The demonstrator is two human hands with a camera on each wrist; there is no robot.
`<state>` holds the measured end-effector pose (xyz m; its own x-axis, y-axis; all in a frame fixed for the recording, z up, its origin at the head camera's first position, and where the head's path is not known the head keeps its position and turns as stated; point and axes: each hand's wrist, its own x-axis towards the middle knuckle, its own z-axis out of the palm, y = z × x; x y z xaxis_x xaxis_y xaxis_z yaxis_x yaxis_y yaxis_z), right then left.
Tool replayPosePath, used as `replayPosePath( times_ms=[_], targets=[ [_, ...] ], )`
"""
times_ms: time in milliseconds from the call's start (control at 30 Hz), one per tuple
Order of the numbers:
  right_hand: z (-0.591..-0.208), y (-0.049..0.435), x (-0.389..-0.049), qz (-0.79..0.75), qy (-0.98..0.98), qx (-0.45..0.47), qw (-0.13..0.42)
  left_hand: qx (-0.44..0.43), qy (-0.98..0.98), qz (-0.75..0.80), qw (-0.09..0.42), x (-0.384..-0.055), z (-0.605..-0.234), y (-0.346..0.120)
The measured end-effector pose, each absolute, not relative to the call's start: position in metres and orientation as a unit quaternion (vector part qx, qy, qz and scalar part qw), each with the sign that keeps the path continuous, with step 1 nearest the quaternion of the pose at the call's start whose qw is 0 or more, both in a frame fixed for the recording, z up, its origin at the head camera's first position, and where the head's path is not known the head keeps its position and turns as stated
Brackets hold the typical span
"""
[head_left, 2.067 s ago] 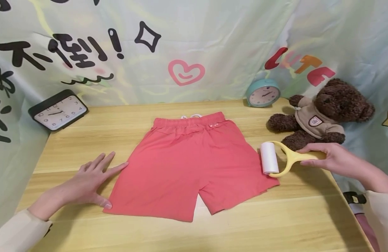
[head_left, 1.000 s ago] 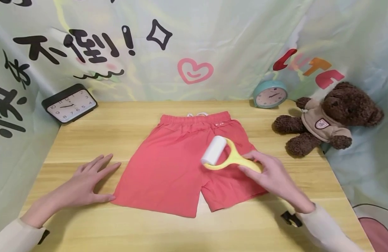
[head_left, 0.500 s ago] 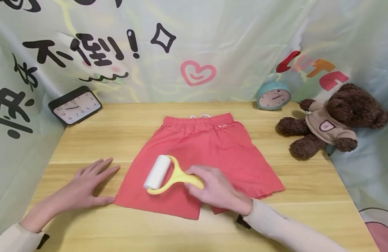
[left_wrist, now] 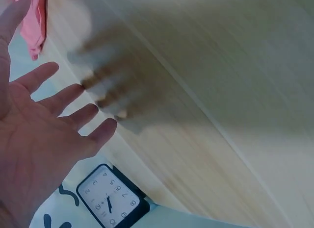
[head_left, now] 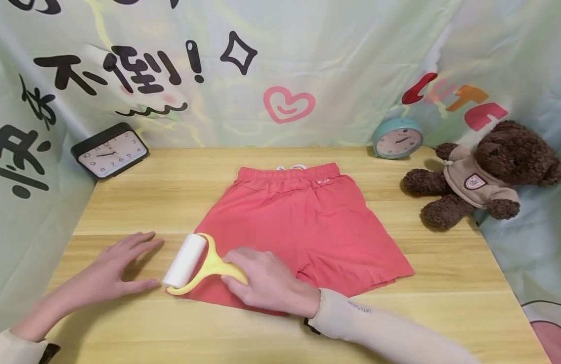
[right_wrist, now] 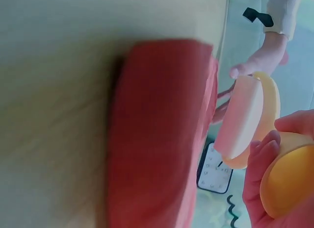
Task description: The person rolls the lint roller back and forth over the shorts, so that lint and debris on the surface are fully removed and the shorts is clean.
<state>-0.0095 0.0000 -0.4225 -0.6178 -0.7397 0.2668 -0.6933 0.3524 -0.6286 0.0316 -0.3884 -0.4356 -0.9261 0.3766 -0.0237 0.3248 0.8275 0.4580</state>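
Red shorts [head_left: 280, 222] with a white drawstring lie spread on the wooden table, waistband away from me. My right hand [head_left: 266, 280] grips the yellow handle of a lint roller [head_left: 184, 260]. Its white roll is over the left leg's outer edge, and part of that leg is hidden under the hand. In the right wrist view the handle [right_wrist: 289, 181] sits in my curled fingers. Just left of the roller is my left hand [head_left: 112, 270], fingers spread and holding nothing. The left wrist view shows that palm [left_wrist: 44, 130] with the fingers apart.
A black-framed clock [head_left: 109, 151] stands at the back left, and a teal round clock [head_left: 397, 139] at the back right. A brown teddy bear [head_left: 480, 172] sits at the right edge. A printed curtain [head_left: 335, 60] hangs behind the wooden table [head_left: 448, 313].
My right hand has carried the lint roller leftward across the shorts, from the right leg to the left leg's outer edge. My left hand has drawn slightly left, off the shorts' corner.
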Motion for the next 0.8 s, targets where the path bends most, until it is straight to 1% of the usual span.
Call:
replayPosePath(
  times_ms=[167, 333, 667, 800],
  targets=[
    [-0.424, -0.013, -0.003, -0.345, 0.824, -0.448, 0.018, 0.191, 0.954, 0.226, 0.037, 0.032, -0.433, -0.394],
    [-0.429, -0.019, 0.001, -0.326, 0.827, -0.457, 0.015, 0.198, 0.955, 0.217, 0.034, 0.030, -0.433, -0.395],
    [-0.427, -0.016, 0.003, -0.288, 0.835, -0.468, 0.026, 0.205, 0.951, 0.230, 0.030, 0.023, -0.433, -0.386],
    [-0.424, -0.009, 0.002, -0.290, 0.837, -0.463, 0.036, 0.209, 0.951, 0.226, 0.038, 0.021, -0.435, -0.381]
  ],
)
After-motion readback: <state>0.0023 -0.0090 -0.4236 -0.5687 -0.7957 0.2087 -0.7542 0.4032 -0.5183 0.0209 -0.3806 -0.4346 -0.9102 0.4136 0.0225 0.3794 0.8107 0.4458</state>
